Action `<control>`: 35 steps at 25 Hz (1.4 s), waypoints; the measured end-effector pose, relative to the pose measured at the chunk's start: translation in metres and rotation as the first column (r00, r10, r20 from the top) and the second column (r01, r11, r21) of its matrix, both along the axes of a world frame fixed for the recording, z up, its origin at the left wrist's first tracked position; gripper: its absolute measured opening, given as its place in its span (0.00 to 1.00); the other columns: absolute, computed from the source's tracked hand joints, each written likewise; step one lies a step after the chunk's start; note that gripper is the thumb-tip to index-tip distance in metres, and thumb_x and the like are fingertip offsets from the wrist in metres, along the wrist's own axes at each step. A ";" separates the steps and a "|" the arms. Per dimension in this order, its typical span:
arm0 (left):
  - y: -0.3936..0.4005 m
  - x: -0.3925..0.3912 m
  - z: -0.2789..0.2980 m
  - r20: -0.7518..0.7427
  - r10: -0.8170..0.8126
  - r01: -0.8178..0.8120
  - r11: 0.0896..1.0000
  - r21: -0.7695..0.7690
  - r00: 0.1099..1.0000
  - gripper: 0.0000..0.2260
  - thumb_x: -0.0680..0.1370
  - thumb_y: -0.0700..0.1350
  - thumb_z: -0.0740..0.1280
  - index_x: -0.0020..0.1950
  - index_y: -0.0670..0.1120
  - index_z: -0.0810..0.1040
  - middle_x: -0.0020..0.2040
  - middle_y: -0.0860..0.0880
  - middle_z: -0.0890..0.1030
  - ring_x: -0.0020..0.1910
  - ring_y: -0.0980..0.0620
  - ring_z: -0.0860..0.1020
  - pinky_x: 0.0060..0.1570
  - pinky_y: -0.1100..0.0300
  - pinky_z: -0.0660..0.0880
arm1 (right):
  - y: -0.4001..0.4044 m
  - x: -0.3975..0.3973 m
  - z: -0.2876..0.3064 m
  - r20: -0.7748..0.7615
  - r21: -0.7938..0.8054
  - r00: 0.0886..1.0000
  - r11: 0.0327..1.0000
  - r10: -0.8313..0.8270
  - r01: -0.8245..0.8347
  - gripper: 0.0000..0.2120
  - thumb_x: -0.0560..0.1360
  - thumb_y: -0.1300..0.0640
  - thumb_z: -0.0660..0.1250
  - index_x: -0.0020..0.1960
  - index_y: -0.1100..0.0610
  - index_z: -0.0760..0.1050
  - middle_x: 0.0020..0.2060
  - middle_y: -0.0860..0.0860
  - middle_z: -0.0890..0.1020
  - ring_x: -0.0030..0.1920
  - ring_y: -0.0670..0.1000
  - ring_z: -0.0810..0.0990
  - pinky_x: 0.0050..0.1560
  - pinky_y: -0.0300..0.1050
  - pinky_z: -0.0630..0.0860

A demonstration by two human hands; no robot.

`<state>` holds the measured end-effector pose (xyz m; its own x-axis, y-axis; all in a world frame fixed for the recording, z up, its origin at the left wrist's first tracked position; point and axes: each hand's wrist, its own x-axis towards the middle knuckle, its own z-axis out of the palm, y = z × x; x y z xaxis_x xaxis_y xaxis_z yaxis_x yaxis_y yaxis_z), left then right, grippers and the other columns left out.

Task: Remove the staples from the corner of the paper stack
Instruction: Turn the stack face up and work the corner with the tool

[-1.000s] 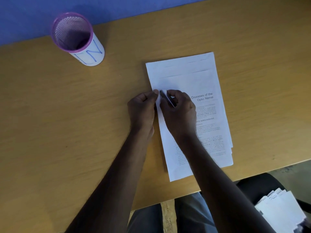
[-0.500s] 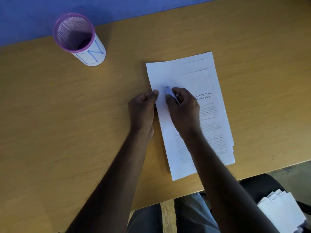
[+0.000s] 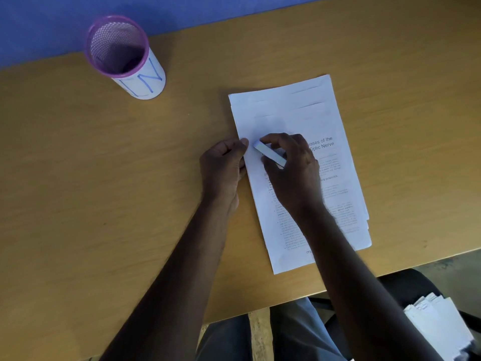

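A stack of printed white pages (image 3: 291, 113) lies on the wooden table (image 3: 104, 191), its sheets slightly fanned at the top and bottom. My left hand (image 3: 221, 168) rests at the stack's left edge with fingers curled and the thumb tip pressed onto the paper. My right hand (image 3: 294, 168) lies over the top page and grips a small pale flat tool (image 3: 269, 153), whose tip points up-left toward my left thumb. No staple can be made out; the spot under the hands is hidden.
A purple-rimmed mesh cup (image 3: 122, 53) with a white label stands at the table's back left, against a blue wall (image 3: 52, 27). More white sheets (image 3: 440, 327) lie on a dark seat below the table's near edge, beside my knees.
My right hand has shifted a little to the right and turned, so more of the pale tool shows. My left hand and the stack have stayed in place.
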<state>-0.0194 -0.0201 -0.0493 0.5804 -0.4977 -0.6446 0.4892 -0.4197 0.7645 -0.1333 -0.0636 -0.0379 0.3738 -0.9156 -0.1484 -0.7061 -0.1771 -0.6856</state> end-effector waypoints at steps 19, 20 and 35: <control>-0.004 0.002 0.001 -0.001 0.015 -0.015 0.999 0.046 1.000 0.05 0.79 0.42 0.73 0.44 0.48 0.87 0.47 0.43 0.88 0.50 0.43 0.86 0.53 0.45 0.83 | -0.008 -0.008 -0.011 -0.025 0.036 0.987 0.986 0.161 -0.160 0.17 0.76 0.64 0.75 0.56 0.43 0.84 0.57 0.41 0.84 0.60 0.50 0.77 0.62 0.49 0.62; -0.003 0.002 0.001 -0.002 0.015 -0.015 0.999 0.042 1.000 0.04 0.80 0.42 0.73 0.45 0.47 0.86 0.47 0.46 0.89 0.51 0.43 0.87 0.55 0.44 0.84 | -0.009 -0.010 -0.011 -0.020 0.039 0.986 0.986 0.165 -0.164 0.17 0.76 0.64 0.76 0.56 0.43 0.84 0.57 0.42 0.84 0.60 0.50 0.78 0.63 0.50 0.64; -0.002 0.003 -0.003 0.026 0.006 -0.008 0.998 0.068 1.000 0.10 0.80 0.45 0.73 0.39 0.54 0.86 0.38 0.60 0.87 0.42 0.57 0.86 0.42 0.59 0.85 | 0.001 -0.022 -0.007 0.010 -0.009 0.990 0.990 0.138 -0.138 0.13 0.78 0.57 0.75 0.62 0.50 0.83 0.55 0.47 0.86 0.53 0.51 0.84 0.54 0.56 0.84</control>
